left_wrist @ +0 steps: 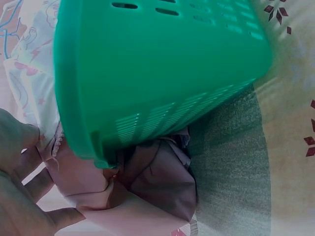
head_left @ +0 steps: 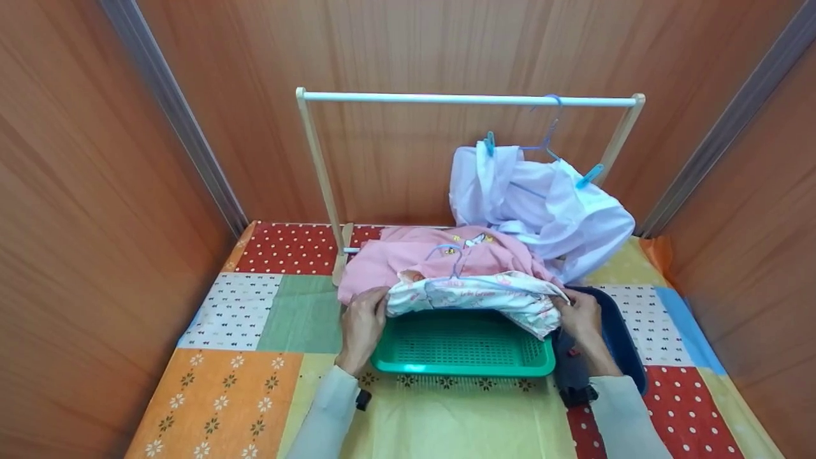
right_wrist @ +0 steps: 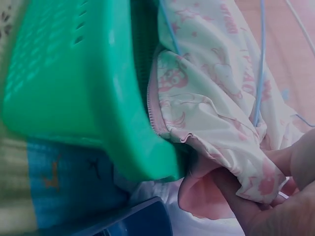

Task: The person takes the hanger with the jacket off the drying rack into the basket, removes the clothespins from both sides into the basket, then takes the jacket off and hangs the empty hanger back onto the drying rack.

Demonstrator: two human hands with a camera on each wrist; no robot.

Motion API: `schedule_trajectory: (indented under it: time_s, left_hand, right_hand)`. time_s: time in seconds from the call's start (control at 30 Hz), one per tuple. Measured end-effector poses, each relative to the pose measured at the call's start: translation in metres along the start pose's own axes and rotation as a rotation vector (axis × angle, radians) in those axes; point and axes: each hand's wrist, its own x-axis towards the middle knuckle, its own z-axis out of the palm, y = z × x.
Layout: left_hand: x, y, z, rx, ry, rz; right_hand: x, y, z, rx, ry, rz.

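Note:
A white garment with a pink print (head_left: 472,294) is stretched between both hands above the back of a green basket (head_left: 462,370). A thin blue hanger (head_left: 456,261) lies along its top, hook upward. My left hand (head_left: 363,328) pinches the garment's left end. At its right end my right hand (head_left: 581,317) holds the cloth between thumb and fingers, as the printed cloth (right_wrist: 211,98) shows in the right wrist view. A pink garment with small figures on it (head_left: 408,255) lies spread behind the basket.
A clothes rack with a white bar (head_left: 408,97) stands at the back. White clothing (head_left: 542,204) hangs there from a blue hanger, with blue clothespins (head_left: 590,175) on it. A dark blue tray (head_left: 631,357) sits to the right. Wooden panels (head_left: 414,51) enclose the patchwork-covered surface.

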Motion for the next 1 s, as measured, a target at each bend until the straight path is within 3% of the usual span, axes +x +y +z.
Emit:
schedule_trajectory:
  time_s: [0.13, 0.5, 0.8, 0.93, 1.0]
  left_hand:
    - [0.000, -0.001, -0.001, 0.004, 0.005, 0.005]
    - [0.002, -0.003, -0.001, 0.034, 0.015, -0.004]
    - [0.000, -0.005, -0.003, 0.008, 0.049, 0.008]
    - [-0.001, -0.005, -0.005, -0.047, 0.044, -0.006]
    - [-0.001, -0.006, -0.006, -0.068, 0.036, -0.020]
  right_hand:
    - [0.003, 0.000, -0.006, 0.157, -0.095, 0.071]
    - [0.008, 0.009, -0.008, 0.774, -0.354, 0.233]
    - [0.007, 0.011, -0.002, 1.194, -0.591, 0.344]
    - [0.007, 0.012, 0.003, 1.310, -0.721, 0.354]
    - [0.007, 0.012, 0.005, 1.285, -0.716, 0.330]
